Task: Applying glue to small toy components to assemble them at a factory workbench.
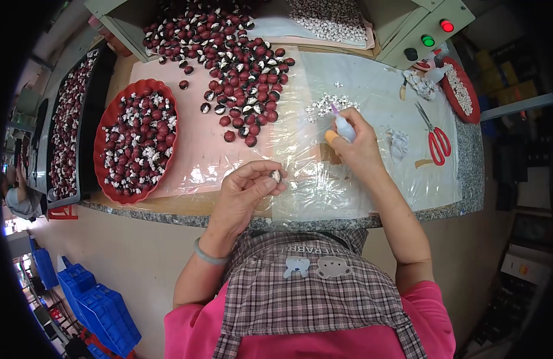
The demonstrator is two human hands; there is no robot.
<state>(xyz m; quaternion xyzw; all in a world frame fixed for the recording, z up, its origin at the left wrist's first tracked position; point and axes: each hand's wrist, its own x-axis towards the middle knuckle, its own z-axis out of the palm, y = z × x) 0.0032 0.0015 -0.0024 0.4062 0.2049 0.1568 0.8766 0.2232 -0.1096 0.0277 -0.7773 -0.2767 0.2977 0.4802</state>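
Observation:
My left hand (247, 187) pinches one small dark-red and white bead-like piece (276, 176) between thumb and fingers, above the plastic-covered table's near edge. My right hand (357, 145) grips a small white squeeze bottle (343, 126) with a purple tip, its nozzle pointing toward a scatter of tiny white parts (326, 103) on the clear sheet. A large loose heap of the same dark-red pieces (240, 66) lies beyond both hands. A red oval tray (106, 128) filled with pieces and white bits sits left of my left hand.
Red-handled scissors (434, 139) lie to the right, near crumpled white scraps (398, 143). Another red dish (468, 102) of white parts stands at the far right. A control box with red and green buttons (437, 33) sits behind. Long black trays of pieces (67, 119) line the left. Blue crates (100, 305) stand on the floor.

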